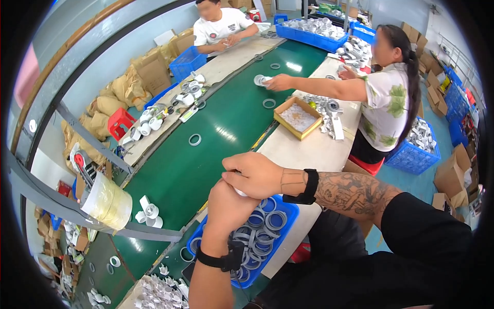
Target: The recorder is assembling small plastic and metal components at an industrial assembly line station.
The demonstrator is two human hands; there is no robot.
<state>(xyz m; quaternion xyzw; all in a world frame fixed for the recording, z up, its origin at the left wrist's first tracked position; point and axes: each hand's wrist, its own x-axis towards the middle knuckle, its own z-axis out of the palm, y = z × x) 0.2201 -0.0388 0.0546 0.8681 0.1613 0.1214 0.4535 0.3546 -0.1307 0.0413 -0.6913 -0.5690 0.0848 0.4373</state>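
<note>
My left hand [225, 205] and my right hand [257, 174] are pressed together over a small white part [240, 192], of which only a sliver shows between them. Both hands are closed around it. They hover above a blue tray [291, 213] that holds several grey and white rings [267, 221], at the near edge of the worktable beside the green conveyor belt [216, 139]. A black band sits on each wrist.
Loose rings [194, 139] and white fan-shaped parts [149, 213] lie on the belt. A tape roll [108, 202] hangs at left. A person [386, 98] at right reaches onto the belt; a cardboard box [297, 118] sits by them. Another person [221, 28] works at the far end.
</note>
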